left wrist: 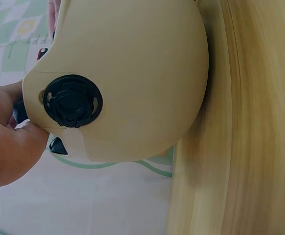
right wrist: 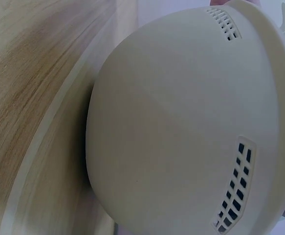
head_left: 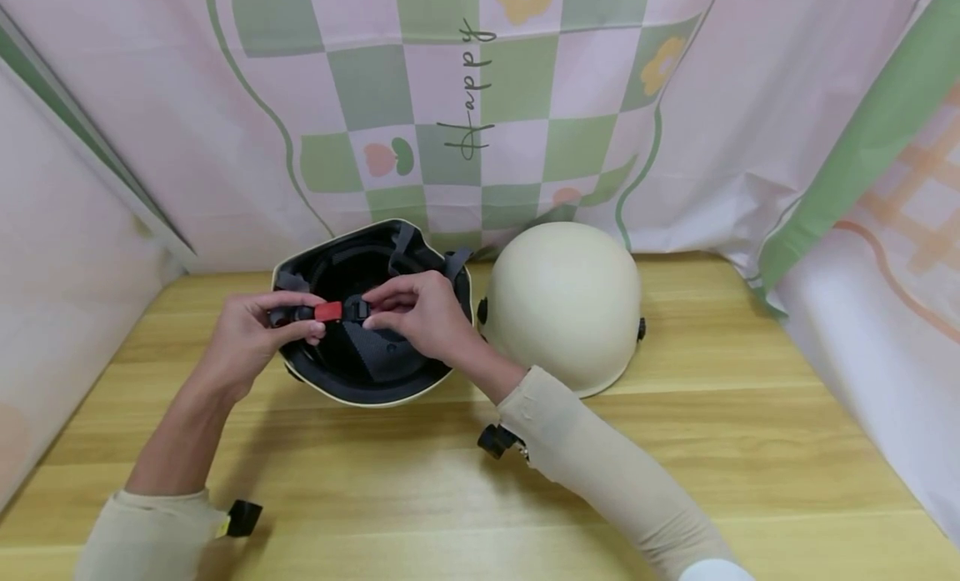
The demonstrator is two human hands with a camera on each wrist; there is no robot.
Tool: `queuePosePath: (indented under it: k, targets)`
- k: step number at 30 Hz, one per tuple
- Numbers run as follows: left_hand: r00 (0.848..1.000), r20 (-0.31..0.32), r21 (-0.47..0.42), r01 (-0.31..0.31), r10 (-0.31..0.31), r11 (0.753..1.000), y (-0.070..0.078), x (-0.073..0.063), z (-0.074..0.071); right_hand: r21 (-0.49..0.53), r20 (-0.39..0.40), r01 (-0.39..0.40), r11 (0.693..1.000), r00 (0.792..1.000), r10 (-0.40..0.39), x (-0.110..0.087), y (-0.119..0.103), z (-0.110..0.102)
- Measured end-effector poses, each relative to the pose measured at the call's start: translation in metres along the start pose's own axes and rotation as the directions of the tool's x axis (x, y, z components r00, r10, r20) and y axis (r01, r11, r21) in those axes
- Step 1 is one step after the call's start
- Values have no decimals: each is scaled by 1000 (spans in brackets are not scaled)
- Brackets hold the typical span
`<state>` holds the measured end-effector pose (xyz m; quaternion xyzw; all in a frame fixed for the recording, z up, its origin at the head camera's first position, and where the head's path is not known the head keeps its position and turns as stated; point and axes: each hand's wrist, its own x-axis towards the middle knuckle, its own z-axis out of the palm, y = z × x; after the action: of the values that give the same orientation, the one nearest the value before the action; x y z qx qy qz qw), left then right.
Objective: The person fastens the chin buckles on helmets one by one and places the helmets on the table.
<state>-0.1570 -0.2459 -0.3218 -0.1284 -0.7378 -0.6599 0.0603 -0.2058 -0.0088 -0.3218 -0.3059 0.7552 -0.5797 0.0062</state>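
Observation:
A cream helmet [head_left: 330,384] lies upside down on the table, its black padded inside facing up. Over its opening, my left hand [head_left: 242,338] pinches the red-and-black end of a chin strap buckle [head_left: 327,312] between thumb and fingers. My right hand [head_left: 433,321] pinches the black end [head_left: 358,308] of that buckle from the other side. The two ends meet in line; whether they are latched, I cannot tell. In the left wrist view, the helmet shell [left wrist: 142,73] with its round black knob [left wrist: 73,101] hides most of the left fingers. The shell [right wrist: 171,127] also hides most of the right hand in the right wrist view.
A second cream helmet [head_left: 566,306] stands dome up just right of the first, close to my right forearm. Both sit on a wooden table [head_left: 420,498] near its back edge. Behind hangs a printed curtain [head_left: 517,81], with more cloth at both sides.

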Motion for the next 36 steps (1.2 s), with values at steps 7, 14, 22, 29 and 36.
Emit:
queuePosePath:
  k: [7,14,22,29,36]
  targets:
    - [1000,-6,-7,8,-9,1000,-1,1,1,-12,5,2,1000,1000,-2,1,-1,1]
    - [1000,-8,-14,11,-11,1000,-2,0,1,-13,16,-6,1000,1000,6,1,-2,1]
    - [1000,-18,-6,22,-22,1000,-3,-1,1,-14,14,-8,1000,1000,9,0,-1,2]
    - [1000,-21,-10,23,-23,1000,-4,-1,1,-14,13,-12,1000,1000,12,1,0,3]
    - [999,-13,2,31,-31,1000,-5,-1,0,-1,19,-22,1000,1000,22,2,0,6]
